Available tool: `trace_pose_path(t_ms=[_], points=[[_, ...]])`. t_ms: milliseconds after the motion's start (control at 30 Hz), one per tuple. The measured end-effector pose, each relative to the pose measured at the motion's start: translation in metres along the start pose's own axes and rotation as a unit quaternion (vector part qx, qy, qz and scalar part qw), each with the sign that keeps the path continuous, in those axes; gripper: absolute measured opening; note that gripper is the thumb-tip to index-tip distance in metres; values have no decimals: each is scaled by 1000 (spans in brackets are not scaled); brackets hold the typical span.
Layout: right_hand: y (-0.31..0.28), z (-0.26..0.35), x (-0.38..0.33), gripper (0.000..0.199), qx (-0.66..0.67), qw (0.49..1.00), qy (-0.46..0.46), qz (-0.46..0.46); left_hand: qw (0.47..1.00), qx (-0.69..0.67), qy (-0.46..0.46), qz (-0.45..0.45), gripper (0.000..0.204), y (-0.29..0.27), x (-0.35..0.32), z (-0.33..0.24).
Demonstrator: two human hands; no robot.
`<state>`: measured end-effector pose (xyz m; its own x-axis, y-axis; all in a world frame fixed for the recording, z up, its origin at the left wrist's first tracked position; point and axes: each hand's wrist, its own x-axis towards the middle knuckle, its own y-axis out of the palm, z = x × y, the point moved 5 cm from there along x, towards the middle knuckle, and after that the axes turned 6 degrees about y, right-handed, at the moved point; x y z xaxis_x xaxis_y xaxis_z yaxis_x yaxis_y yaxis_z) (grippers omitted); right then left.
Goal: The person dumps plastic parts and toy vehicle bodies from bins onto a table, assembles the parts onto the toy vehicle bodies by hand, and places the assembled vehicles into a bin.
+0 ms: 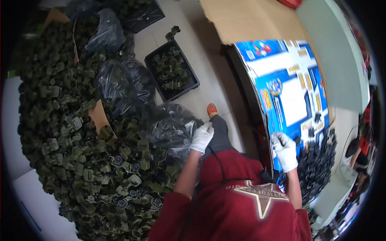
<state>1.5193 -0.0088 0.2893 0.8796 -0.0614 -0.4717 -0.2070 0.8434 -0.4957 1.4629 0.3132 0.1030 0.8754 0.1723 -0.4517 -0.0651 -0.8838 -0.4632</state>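
Observation:
My left hand [202,137], in a white glove, hovers over my leg beside a clear plastic bag [173,130]. Its fingers are curled together, and whatever they may pinch is too small to name. Also gloved in white, my right hand [285,152] is over the near edge of a blue printed cardboard sheet [277,106]. The fingers there are bent inward, and what lies within them is hidden. A heap of small black plastic parts [315,166] lies just right of that hand.
A large pile of dark green toy-vehicle parts [92,172] fills the left side. More green parts lie in a black crate [193,82] on the tiled floor. Brown cardboard [257,20] extends beyond the blue sheet, and a pale green panel [333,52] stands at right.

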Motion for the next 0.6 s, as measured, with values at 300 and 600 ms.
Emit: trace_pose_path(t_ms=[300,600], points=[[234,136,196,30,-226,946,-104,208,999,-19,-3,34,26,-64,108,-55],[466,181,544,37,-262,951,-29,164,926,-282,-221,-122,35,-113,161,57]])
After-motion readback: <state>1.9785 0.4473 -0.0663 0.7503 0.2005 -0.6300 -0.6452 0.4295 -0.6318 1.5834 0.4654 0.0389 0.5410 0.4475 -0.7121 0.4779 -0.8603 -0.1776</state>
